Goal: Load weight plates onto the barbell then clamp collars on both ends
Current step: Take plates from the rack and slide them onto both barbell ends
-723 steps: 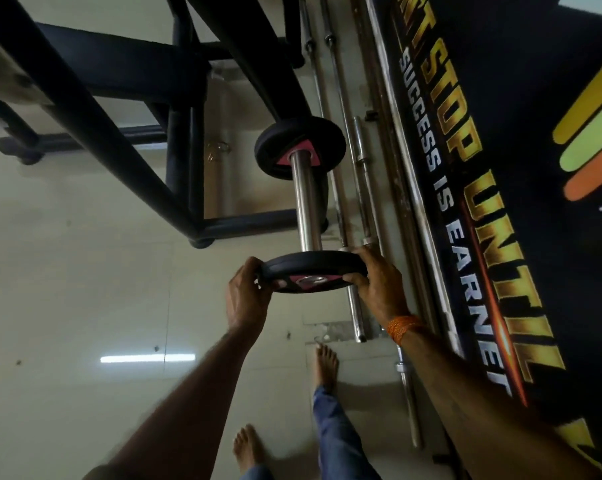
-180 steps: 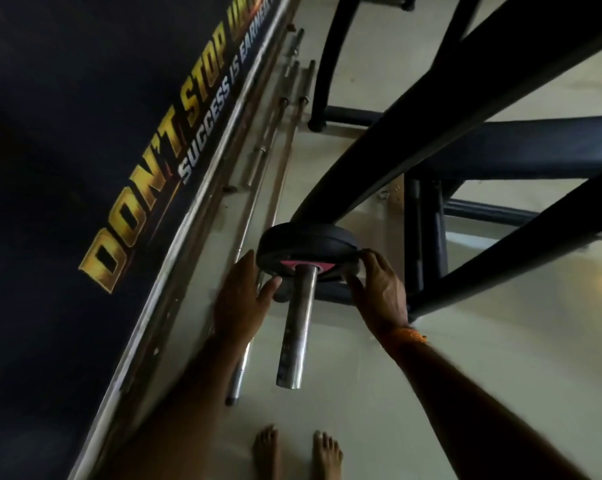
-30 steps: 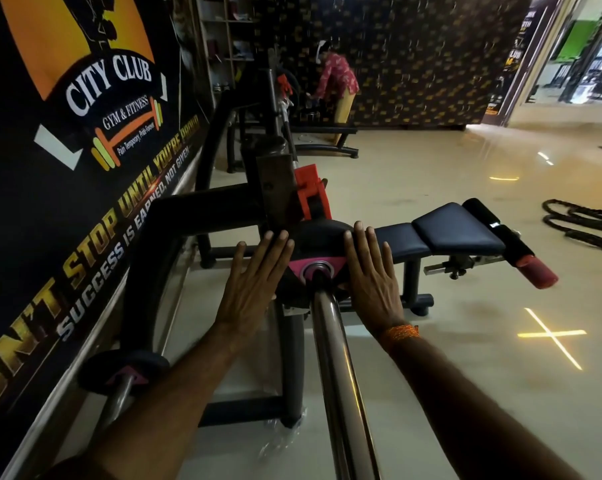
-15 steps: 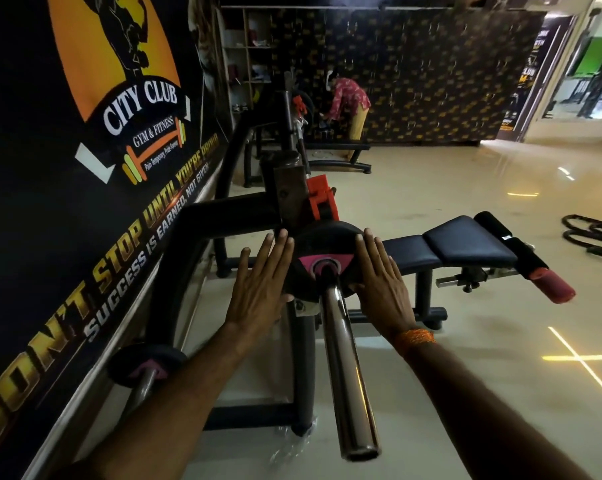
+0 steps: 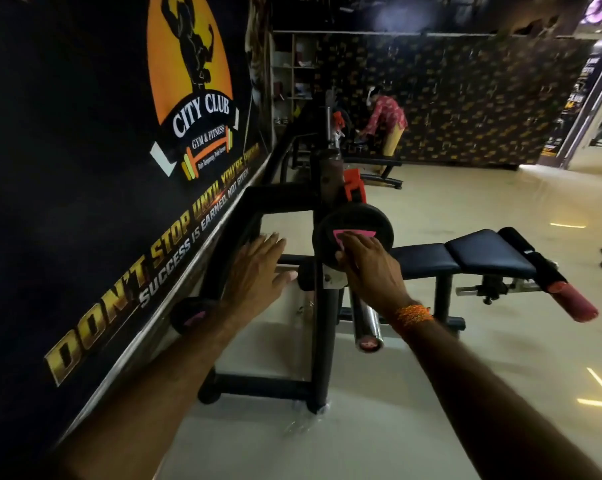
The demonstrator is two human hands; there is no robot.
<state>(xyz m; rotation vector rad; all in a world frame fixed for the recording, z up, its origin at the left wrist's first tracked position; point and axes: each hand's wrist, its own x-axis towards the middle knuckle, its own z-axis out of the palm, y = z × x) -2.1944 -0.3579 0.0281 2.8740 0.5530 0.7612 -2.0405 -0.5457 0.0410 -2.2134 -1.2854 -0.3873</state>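
Note:
A black weight plate (image 5: pixel 353 221) with a pink label sits on the chrome barbell sleeve (image 5: pixel 366 318), pushed up against the rack. The sleeve's bare end points toward me. My right hand (image 5: pixel 370 271), with an orange thread at the wrist, lies over the lower face of the plate and the sleeve; its fingers reach the pink label. My left hand (image 5: pixel 258 268) hovers left of the plate with fingers spread, touching nothing. A second black plate (image 5: pixel 188 315) with a pink label sits low by the wall on another bar.
The black rack upright (image 5: pixel 322 341) stands just left of the sleeve, with an orange part (image 5: pixel 353 188) above the plate. A padded bench (image 5: pixel 483 252) with a red-tipped roller (image 5: pixel 573 306) extends right. A wall banner (image 5: pixel 119 168) runs along the left. A person (image 5: pixel 386 123) bends far back.
My left hand has come off the plate and moved left. My right hand has slid across the plate's centre, covering the sleeve's root. The view has pulled back a little.

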